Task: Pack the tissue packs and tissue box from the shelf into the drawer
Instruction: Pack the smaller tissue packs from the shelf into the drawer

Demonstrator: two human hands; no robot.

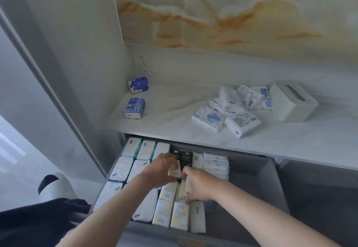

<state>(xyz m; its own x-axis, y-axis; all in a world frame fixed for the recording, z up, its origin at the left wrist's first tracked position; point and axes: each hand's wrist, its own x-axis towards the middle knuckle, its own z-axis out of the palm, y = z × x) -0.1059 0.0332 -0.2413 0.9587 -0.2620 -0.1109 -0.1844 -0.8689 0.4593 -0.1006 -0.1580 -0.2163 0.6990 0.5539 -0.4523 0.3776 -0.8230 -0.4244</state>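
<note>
Your shelf (174, 101) holds the tissue box (292, 103), a loose pile of white packs (232, 111) and two blue packs (134, 105) — plenty left. The drawer (271, 180) is packed in upright rows, probably to fit more. Your left hand (161, 169) pinches a small pack (174, 170), your right hand (196, 185) grips a cream pack (183, 188) — both look headed into the middle row.

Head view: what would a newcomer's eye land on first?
The left hand and right hand meet in the open drawer, each gripping a pale tissue pack among tight rows. On the shelf above, a pile of white packs lies beside the tissue box; two blue packs sit far left.
</note>
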